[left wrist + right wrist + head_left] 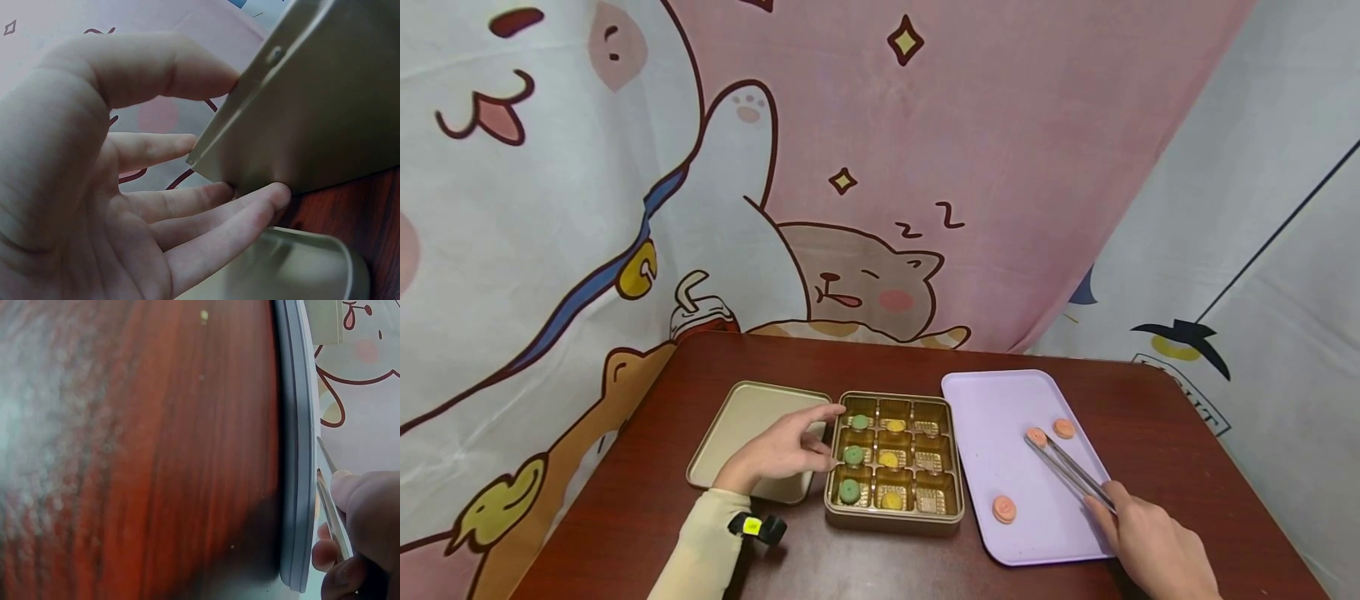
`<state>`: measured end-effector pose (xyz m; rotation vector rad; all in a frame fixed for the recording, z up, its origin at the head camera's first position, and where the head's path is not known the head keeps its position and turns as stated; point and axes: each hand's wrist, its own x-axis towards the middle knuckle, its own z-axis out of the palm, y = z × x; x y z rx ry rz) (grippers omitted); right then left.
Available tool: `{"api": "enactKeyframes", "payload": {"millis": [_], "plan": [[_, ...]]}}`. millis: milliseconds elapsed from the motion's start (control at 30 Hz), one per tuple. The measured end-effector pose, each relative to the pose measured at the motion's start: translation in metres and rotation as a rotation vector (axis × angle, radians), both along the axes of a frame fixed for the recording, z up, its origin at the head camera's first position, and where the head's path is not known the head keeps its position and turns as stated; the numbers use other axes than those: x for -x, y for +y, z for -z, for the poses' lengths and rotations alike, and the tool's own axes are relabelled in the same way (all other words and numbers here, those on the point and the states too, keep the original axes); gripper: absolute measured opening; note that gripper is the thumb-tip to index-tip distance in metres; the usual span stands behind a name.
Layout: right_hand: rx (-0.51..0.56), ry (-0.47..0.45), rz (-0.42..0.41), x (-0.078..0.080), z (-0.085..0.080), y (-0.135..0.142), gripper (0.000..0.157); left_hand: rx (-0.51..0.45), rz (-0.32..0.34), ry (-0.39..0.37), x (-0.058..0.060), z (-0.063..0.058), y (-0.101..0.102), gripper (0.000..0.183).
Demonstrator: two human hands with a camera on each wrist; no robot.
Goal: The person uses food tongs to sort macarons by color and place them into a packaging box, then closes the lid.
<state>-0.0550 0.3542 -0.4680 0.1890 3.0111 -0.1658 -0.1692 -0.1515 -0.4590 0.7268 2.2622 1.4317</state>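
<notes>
My right hand (pixel 1161 537) grips slim metal tongs (pixel 1075 477) whose tips are at a small round pink cake-like piece (pixel 1036 437) on the lilac tray (pixel 1000 400). Another pink piece (pixel 1063 428) lies beside it, and a third pink piece (pixel 1004 509) is nearer the tray's front. With fingers extended, my left hand (pixel 778 454) touches the left side of a gold square tin (pixel 895 523). Inside, green pieces (pixel 849 491) fill the left column and yellow pieces (pixel 892 501) the middle one; the right-column compartments (pixel 931 500) hold nothing. The right wrist view shows the tongs (pixel 334 515) in my fingers.
A flat gold lid (pixel 730 425) lies left of the tin, partly under my left hand. Everything stands on a dark red wooden table (pixel 820 567). Behind it hangs a cartoon-printed cloth (pixel 1000 167). The tray's raised rim (pixel 297 456) runs close to my right hand.
</notes>
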Motion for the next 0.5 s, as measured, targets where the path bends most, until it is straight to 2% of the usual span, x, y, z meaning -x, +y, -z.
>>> {"api": "enactKeyframes", "payload": {"millis": [500], "plan": [[0.011,0.031,0.013,0.0023,0.0001,-0.002,0.052,-0.001,0.008,0.009,-0.0001,-0.0004,-0.0006,0.083]]}}
